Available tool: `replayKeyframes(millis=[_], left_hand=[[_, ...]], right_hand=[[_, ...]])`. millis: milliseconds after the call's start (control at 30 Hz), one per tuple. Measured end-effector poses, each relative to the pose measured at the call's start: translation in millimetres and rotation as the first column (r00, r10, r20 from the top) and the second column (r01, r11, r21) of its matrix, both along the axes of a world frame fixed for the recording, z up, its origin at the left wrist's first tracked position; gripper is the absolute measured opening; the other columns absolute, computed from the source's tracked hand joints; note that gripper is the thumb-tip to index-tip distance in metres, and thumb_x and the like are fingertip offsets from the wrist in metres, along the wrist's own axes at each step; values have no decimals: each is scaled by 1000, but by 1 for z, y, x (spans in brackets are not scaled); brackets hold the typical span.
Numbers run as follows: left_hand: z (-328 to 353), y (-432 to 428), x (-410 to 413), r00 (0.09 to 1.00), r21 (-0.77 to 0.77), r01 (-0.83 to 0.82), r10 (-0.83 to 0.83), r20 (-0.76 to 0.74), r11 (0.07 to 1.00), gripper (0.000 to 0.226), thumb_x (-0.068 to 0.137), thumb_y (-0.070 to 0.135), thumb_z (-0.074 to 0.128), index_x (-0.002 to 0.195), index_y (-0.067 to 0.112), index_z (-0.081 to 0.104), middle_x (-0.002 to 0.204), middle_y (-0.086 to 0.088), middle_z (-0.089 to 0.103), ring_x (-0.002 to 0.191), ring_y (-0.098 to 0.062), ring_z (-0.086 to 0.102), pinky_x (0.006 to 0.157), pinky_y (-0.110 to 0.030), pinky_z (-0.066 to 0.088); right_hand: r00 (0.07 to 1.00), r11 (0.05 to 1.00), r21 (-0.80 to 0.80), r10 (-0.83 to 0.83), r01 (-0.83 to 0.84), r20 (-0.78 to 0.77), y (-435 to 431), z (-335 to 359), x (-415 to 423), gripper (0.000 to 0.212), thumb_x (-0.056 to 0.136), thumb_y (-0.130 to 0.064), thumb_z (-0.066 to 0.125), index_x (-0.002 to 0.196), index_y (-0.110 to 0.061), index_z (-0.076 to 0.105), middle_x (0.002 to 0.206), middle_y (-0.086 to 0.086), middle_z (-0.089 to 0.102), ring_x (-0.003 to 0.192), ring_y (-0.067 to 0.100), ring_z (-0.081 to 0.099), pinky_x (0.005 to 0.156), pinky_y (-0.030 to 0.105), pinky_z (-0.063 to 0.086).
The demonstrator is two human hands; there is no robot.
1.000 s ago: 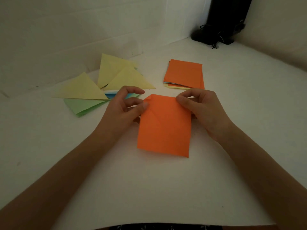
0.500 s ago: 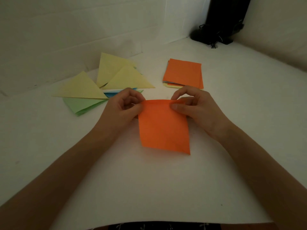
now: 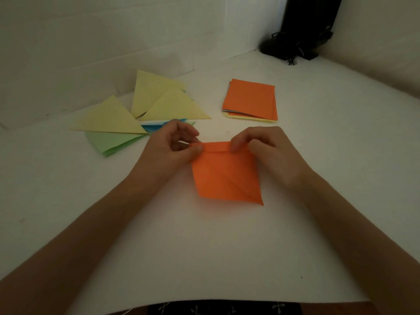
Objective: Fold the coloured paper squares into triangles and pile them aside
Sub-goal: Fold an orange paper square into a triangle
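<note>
- Both hands gripped one orange sheet. The left hand pinched its far left corner between thumb and fingers, and the right hand pinched its far right corner the same way.
- That sheet lay near the middle of the white table. Its near edge rested on the surface, and its far edge was lifted and rolled over toward the person, with no crease pressed in.
- The step in hand looked like the very start of folding this sheet; piling it aside was not yet due.
- The next move would call for carrying one held corner across to the opposite near corner, matching the edges, then pressing the crease flat. Held by both far corners, the paper might fold straight rather than on the diagonal.
- Toward the far edge, well apart from the right hand, sat the stack of squares, orange on top.
- Toward the far left lay the folded triangles, yellow, green and blue, loosely spread, the blue one just beyond the left hand.
</note>
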State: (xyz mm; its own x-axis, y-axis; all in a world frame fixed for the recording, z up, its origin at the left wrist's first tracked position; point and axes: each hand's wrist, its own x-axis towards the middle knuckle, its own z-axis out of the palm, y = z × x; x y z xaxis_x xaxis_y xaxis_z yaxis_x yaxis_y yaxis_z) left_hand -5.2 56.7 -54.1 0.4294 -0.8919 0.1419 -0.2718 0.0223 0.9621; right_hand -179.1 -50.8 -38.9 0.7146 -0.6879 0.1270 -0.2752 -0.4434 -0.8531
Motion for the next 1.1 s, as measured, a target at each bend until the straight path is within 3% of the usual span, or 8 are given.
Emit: replayKeyframes(millis=[100,167,267,433,567,767,933,1100], left_hand=[[-2,1,-2,995,24,45,-47,87,999,31,77,-5,70,83,23,59,69,13,67,69,-6,62,72,-20,50],[-2,1,-4,992,22,63,-65,104,998,30,76,-5,72,82,22,60,69,11,68,72,-8,65,74,-20,51],[-1,2,-7,991,-1,71,-71,117,997,29,73,-5,74,78,21,62,70,7,71,74,-6,68,76,-16,51],[2,4,-6,995,17,66,-67,79,998,23,73,0,75,77,20,65,70,7,72,72,-3,68,73,-11,49],[6,6,8,1000,16,13,-13,-13,1000,17,75,0,72,81,15,66,63,9,69,64,0,64,65,-10,48],[7,5,18,998,30,25,-23,-55,999,16,81,-5,65,86,9,65,63,7,69,62,-1,64,61,-12,51],[2,3,22,999,50,18,-16,-34,999,17,81,-4,66,83,12,66,63,5,68,61,-4,64,63,-15,52],[5,3,19,998,36,51,-50,-48,998,18,84,-6,62,82,12,64,69,5,65,62,-3,62,62,-15,52]], right_hand=[[986,881,-473,-51,-30,-159,4,-7,4,29,87,-38,47,96,-19,66,91,-13,62,91,9,51,86,31,36],[975,810,-574,-18,-116,-223,8,-10,10,40,87,-47,40,100,-19,67,90,-9,66,89,15,52,82,34,35],[969,757,-632,7,-167,-247,11,-15,15,38,86,-42,39,89,-18,68,80,-3,66,80,22,56,74,34,35],[983,846,-516,49,-135,-176,11,-13,15,26,89,-36,48,86,-18,68,80,-7,65,79,15,52,76,32,35],[995,963,-270,-14,-14,-103,-5,-5,2,11,90,-20,60,86,-21,70,83,-10,66,84,9,56,77,15,37],[998,997,46,-65,64,27,-13,-6,1,22,86,-12,65,74,-30,69,70,-22,68,73,-7,61,71,7,43],[993,992,81,-106,101,55,-13,-3,1,17,84,-9,67,76,-23,71,73,-15,67,68,-6,61,70,7,45],[989,992,53,-122,118,85,-11,-5,3,23,87,-9,65,74,-27,68,72,-18,66,70,-6,60,71,9,45]])
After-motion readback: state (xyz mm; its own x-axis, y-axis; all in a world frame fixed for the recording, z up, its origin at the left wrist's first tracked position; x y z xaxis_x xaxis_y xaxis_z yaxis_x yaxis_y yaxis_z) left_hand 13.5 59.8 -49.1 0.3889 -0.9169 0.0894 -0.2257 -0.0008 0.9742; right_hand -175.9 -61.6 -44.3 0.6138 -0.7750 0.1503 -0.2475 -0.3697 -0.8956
